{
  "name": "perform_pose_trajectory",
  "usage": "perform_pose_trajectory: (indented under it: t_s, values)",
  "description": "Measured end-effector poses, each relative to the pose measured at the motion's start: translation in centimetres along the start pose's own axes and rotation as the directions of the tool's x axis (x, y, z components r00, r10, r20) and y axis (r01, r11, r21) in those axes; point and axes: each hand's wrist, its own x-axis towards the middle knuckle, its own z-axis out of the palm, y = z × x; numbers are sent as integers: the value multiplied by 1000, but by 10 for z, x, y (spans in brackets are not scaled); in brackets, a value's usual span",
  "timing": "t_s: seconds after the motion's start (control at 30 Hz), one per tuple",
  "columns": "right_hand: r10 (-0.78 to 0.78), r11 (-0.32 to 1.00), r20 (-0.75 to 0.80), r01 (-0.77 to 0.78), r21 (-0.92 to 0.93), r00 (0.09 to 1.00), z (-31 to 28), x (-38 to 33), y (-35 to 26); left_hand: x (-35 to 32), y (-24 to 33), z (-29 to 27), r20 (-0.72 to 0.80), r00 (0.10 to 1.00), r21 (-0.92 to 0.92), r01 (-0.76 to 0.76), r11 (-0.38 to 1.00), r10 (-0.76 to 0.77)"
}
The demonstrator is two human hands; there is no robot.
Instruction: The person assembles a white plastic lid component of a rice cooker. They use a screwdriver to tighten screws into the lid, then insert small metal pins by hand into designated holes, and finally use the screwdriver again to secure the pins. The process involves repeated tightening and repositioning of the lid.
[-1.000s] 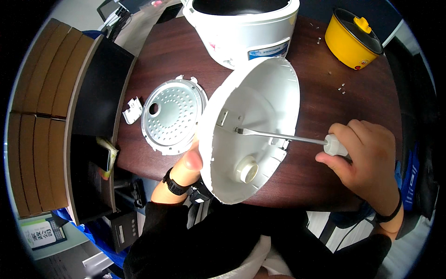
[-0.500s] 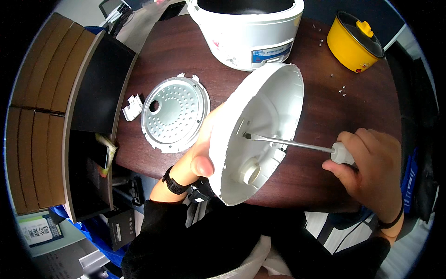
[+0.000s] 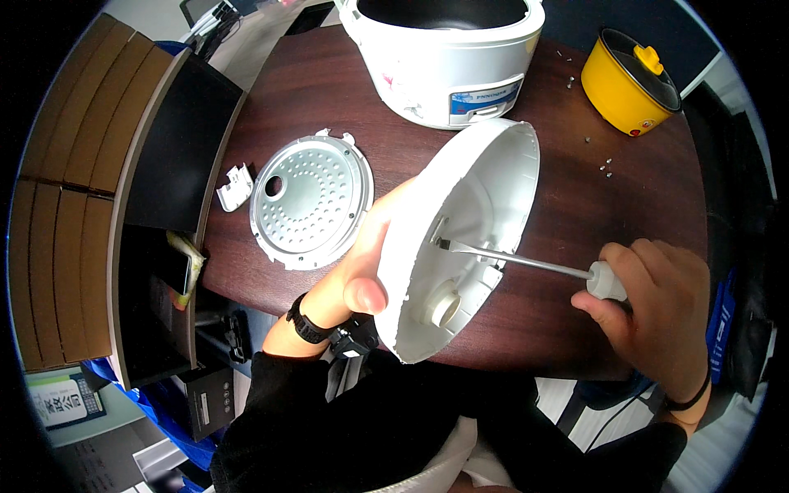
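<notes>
My left hand [image 3: 367, 267] grips the white domed lid shell [image 3: 497, 177] of a rice cooker from behind, its hollow inside facing right and the shell tilted up over the table edge. My right hand [image 3: 662, 300] is closed round the pale handle of a long screwdriver [image 3: 538, 262]. Its flat dark tip meets the shell's inner wall beside a small slot; whether it sits on a screw is too small to tell. Lower in the shell is a round collar [image 3: 444, 304]. Beyond it stands the white rice cooker body [image 3: 436, 74], open on top with a dark inside.
On the dark wooden table [image 3: 567, 320], a round dimpled metal plate [image 3: 316, 226] lies beside a small white plastic part [image 3: 236, 189]. Several loose screws [image 3: 607, 170] lie to the right, near a yellow lidded pot [image 3: 620, 94]. A shelf with brown boxes [image 3: 70, 271] stands left.
The lid shell and the screwdriver have shifted slightly, with the tip staying near the slot. Both hands keep their grip. The whole view has moved a little.
</notes>
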Motion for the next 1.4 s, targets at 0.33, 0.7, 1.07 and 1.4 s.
perform_pose_trajectory:
  t_s: [0.33, 0.7, 1.07, 1.4]
  values:
    - [-19, 1000, 29, 19, -25, 999, -10, -1, -5, 0, -1, 0, 15, 1000, 0, -10, 1000, 10]
    - [-32, 997, 12, 33, -66, 999, -12, -1, -7, 4, -4, -1, 32, 999, 0, -30, 1000, 30]
    - [-31, 997, 15, 32, -68, 999, -13, -1, -7, 5, -6, -1, 39, 998, -4, -39, 999, 39]
    - [-26, 999, 7, 27, -41, 1000, -11, 0, -8, 6, -6, -1, 40, 998, -6, -38, 999, 39]
